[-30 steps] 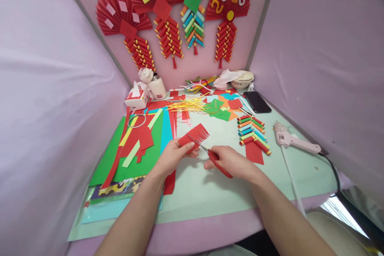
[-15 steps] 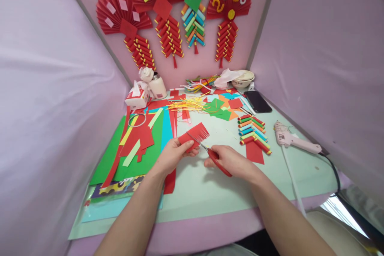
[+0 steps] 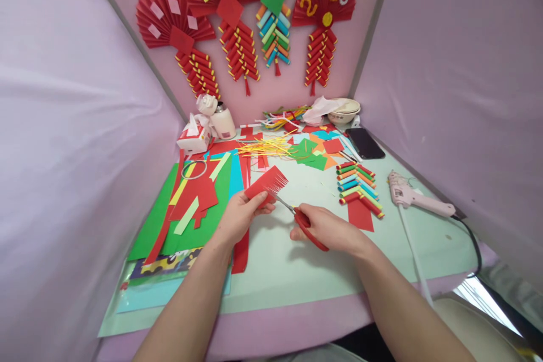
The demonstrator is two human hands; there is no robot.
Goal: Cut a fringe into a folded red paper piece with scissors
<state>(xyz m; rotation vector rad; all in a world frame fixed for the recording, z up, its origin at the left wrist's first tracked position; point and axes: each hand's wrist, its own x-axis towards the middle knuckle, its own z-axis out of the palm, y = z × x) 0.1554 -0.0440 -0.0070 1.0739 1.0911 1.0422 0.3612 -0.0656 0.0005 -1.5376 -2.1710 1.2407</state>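
Pinched in my left hand is a piece of red paper, its right edge cut into a row of thin fringe strips. My right hand grips the red handles of a pair of scissors. The scissor blades point up and left, with their tips close to the lower end of the fringe; whether they touch the paper I cannot tell. To the right lies a chevron of rolled paper tubes in several colours, with a red paper square beneath its lower end.
A pale pink glue gun with its cord lies at the right. Behind it rests a black phone. Yellow paper strips and green scraps cover the back. Coloured sheets and a tissue box are at the left.
My left hand and the red paper have shifted left, away from the scissors. The blades, which lay across the paper, now have only their tips near its fringed edge. My right hand has hardly moved.
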